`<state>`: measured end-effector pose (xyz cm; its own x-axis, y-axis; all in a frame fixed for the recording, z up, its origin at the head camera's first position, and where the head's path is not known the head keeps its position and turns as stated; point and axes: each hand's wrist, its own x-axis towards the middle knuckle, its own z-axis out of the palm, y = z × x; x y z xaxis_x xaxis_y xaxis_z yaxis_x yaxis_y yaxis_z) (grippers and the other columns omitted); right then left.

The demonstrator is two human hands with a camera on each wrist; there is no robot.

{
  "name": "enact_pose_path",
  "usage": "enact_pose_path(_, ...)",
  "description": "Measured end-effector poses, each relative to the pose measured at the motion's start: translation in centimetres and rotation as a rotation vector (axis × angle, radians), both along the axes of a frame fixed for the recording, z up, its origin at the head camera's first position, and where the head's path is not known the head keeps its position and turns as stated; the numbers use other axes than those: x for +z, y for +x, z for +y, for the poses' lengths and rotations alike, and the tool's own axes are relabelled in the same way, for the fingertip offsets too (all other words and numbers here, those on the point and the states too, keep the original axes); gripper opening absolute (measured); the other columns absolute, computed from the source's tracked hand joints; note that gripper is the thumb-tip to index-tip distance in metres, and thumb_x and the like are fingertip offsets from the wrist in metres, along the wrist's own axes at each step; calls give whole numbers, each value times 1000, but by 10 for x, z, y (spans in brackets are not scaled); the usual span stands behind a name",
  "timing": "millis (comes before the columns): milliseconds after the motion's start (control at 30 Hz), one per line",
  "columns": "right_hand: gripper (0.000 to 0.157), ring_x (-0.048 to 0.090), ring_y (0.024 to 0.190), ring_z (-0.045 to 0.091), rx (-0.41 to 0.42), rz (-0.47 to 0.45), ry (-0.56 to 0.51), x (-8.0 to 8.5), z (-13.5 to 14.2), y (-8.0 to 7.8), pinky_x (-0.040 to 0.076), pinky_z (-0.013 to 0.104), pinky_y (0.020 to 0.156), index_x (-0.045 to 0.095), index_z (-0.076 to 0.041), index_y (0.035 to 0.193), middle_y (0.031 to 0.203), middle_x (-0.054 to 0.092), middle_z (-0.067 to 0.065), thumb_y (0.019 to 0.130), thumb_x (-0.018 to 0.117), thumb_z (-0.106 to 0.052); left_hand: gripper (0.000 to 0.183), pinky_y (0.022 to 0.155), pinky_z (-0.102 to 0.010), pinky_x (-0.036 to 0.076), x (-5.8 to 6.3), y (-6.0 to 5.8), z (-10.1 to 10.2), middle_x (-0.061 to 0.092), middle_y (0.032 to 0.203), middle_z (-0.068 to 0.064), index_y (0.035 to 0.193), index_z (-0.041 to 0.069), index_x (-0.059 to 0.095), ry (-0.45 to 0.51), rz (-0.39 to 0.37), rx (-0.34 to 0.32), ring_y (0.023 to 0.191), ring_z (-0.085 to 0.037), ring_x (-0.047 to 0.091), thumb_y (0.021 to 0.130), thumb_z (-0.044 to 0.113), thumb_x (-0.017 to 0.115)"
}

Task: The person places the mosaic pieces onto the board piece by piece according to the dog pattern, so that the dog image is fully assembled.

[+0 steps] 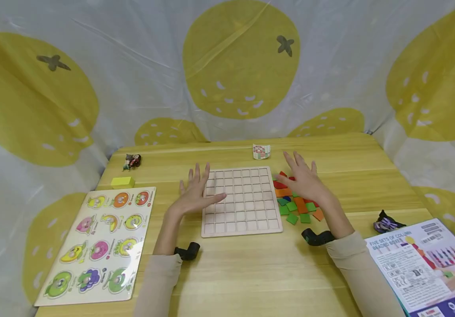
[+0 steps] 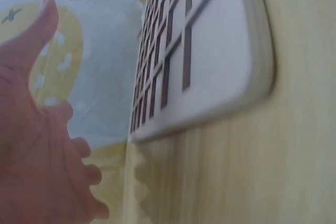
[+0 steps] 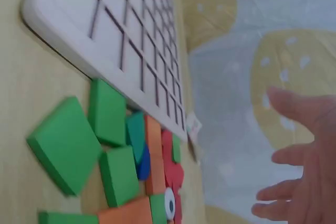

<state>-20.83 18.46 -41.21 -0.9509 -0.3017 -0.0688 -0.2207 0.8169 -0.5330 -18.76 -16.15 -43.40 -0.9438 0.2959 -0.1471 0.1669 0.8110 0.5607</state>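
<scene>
A pale wooden grid board (image 1: 243, 202) with square cells lies flat in the middle of the table. My left hand (image 1: 194, 193) hovers at its left edge, fingers spread, thumb reaching over the cells; in the left wrist view the palm (image 2: 42, 145) holds nothing. Above the pile of coloured pieces (image 1: 298, 207) at the board's right edge, my right hand (image 1: 306, 179) is spread too, with nothing in it. Flat green pieces (image 3: 68, 145), orange ones (image 3: 155, 153) and red ones (image 3: 170, 163) lie jumbled there in the right wrist view.
A fruit peg puzzle (image 1: 104, 246) lies at the left, with a yellow block (image 1: 122, 182) behind it and a small figurine (image 1: 133, 161) farther back. A patterned scrap (image 1: 261, 151) sits beyond the grid board. On the right are a beaded-boxes package (image 1: 425, 264) and a dark bundle (image 1: 386, 222).
</scene>
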Motion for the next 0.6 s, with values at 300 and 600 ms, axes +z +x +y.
enact_pose_path(300, 49, 58, 99, 38, -42, -159, -222, -14, 28, -33, 54, 36, 69, 48, -8, 142, 132, 53, 26, 96, 59, -19, 128, 112, -70, -11, -12, -5, -16, -22, 160, -18, 154, 26, -15, 2, -156, -98, 147, -39, -21, 69, 70, 71)
enact_pose_path(600, 36, 38, 60, 16, 39, -330, -240, -31, 36, -69, 34, 23, 54, 64, -12, 127, 90, 60, 16, 93, 56, -4, 149, 115, -65, -12, -17, -7, -25, -23, 159, -20, 154, 13, -14, -15, -164, -207, 147, -39, -23, 54, 48, 90)
